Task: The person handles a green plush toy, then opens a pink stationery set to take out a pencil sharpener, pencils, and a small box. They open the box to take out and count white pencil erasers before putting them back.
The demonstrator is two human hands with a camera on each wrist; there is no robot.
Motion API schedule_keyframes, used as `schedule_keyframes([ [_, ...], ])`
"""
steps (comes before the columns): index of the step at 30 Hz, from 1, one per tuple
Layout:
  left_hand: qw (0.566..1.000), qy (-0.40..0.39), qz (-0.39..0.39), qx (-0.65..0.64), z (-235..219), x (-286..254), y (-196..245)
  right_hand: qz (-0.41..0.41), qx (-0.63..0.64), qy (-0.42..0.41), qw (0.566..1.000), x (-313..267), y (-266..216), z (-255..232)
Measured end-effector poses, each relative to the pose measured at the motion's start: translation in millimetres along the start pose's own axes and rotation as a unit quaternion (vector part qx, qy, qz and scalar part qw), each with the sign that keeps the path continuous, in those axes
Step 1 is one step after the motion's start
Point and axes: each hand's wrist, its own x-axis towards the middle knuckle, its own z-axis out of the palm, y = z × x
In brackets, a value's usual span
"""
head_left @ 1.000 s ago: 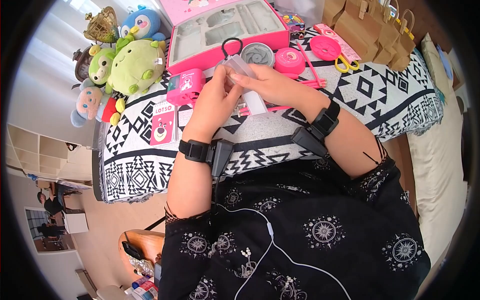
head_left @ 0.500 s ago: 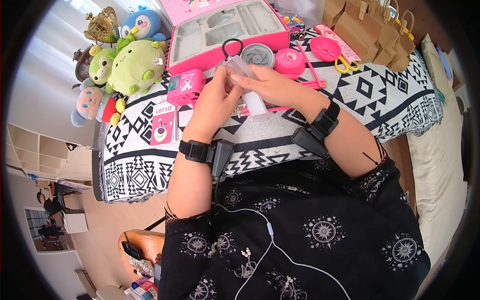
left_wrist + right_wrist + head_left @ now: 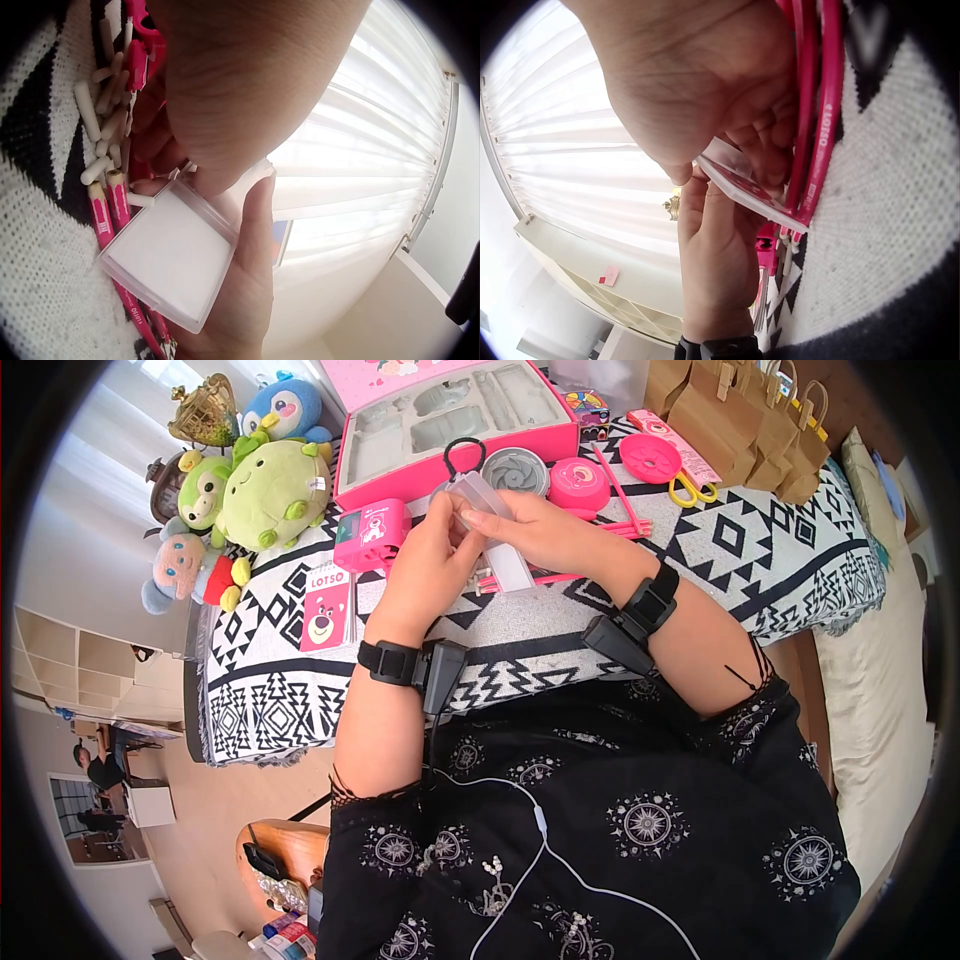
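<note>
Both hands meet over the patterned cloth around a translucent, flat plastic case (image 3: 508, 563). In the left wrist view the case (image 3: 171, 253) shows a white inside and clear raised edges. The left hand (image 3: 432, 565) grips its far part, fingers curled and partly hidden. My right hand (image 3: 548, 532) holds it from the other side, its thumb near the left fingers. Below the case lie pink pencils (image 3: 120, 199) and several small white sticks (image 3: 87, 111), close to the left fingers.
Behind the hands stands an open pink box (image 3: 455, 465). A pink device (image 3: 370, 532) and a LOTSO notepad (image 3: 328, 610) lie left, beside plush toys (image 3: 270, 495). Rightward are a round pink case (image 3: 580, 482), yellow-handled scissors (image 3: 692, 488) and paper bags (image 3: 735, 435).
</note>
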Motion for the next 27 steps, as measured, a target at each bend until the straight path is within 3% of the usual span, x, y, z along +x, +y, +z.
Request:
schedule_keyframes([
  [27, 1.000, -0.004, -0.003, -0.002, -0.4, 0.1, 0.5, -0.008, -0.002, 0.002, 1.000, 0.6, 2.5, -0.2],
])
